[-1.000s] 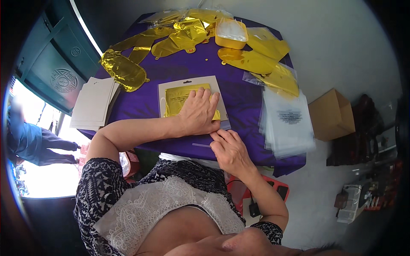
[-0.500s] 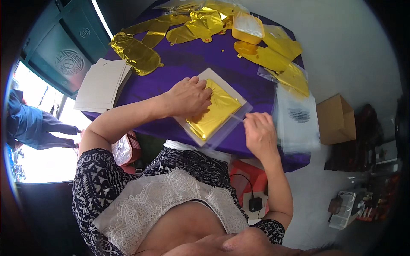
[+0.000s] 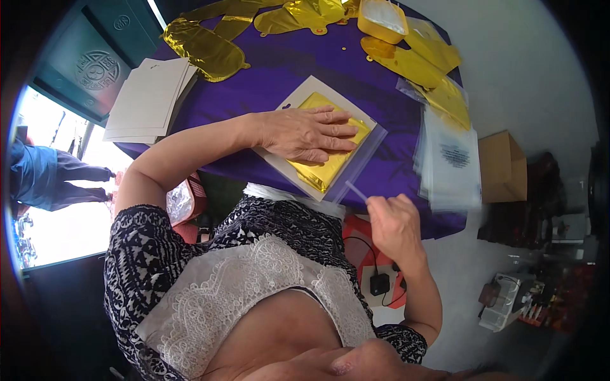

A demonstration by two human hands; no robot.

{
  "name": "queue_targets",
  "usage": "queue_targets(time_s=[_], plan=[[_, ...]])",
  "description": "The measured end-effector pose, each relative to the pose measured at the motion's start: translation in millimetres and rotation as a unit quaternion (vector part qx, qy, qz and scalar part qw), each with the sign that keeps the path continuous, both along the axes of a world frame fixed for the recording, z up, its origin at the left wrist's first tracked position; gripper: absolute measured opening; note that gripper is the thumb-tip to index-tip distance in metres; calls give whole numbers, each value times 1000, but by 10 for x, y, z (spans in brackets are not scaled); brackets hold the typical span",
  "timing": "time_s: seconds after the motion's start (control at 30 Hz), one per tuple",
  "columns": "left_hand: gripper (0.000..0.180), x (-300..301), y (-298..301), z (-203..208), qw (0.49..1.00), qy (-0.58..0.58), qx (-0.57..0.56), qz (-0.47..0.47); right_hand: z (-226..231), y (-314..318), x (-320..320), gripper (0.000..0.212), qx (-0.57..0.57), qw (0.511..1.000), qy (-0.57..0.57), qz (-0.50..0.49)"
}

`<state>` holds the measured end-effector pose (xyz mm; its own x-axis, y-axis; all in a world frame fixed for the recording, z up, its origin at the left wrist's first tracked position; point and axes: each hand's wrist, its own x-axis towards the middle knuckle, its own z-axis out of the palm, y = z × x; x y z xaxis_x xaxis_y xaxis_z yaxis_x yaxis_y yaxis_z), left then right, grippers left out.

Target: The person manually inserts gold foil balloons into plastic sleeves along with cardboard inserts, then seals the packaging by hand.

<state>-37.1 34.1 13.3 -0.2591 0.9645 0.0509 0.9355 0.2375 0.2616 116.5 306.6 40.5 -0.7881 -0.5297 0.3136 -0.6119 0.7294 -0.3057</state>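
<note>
My left hand [image 3: 306, 134] lies flat, fingers stretched, on a folded gold foil balloon [image 3: 322, 100]. The balloon sits on a pale card [image 3: 308, 86] inside a clear plastic bag [image 3: 376, 141], whose loose edge extends toward the right. In my right hand [image 3: 395, 225] is a thin, whitish straw [image 3: 356, 190], pinched between the fingers. Its free end points up and left, close to the bag's lower right edge; whether it touches the bag I cannot tell.
A purple-covered table [image 3: 286, 63] carries a card stack [image 3: 149, 101] at left and clear bags [image 3: 448, 168] at right. Gold foil balloons [image 3: 206, 54] and a yellow tub [image 3: 383, 22] lie along the back. A cardboard box [image 3: 502, 166] stands beyond the right edge.
My left hand has flattened and spread over the gold balloon. My right hand, with the straw, has moved down and right, away from the bag. The view has shifted slightly.
</note>
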Motion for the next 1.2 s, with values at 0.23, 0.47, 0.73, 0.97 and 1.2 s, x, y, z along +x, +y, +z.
queue_targets(time_s=[0.23,0.47,0.73,0.97,1.2], plan=[[71,-21,-24,-191,999,50,2,-21,-158,-146,193,11,9,999,-46,19],[72,-16,-17,-273,995,90,41,-14,-203,-254,204,10,11,998,-54,18],[72,-6,-36,-269,997,72,40,-16,-144,-304,223,10,27,998,-46,13],[72,-2,-38,-286,996,64,58,-15,-168,-296,232,7,32,999,-44,1],[73,-10,-31,-319,995,75,68,-14,-179,-316,238,5,27,999,-37,2]])
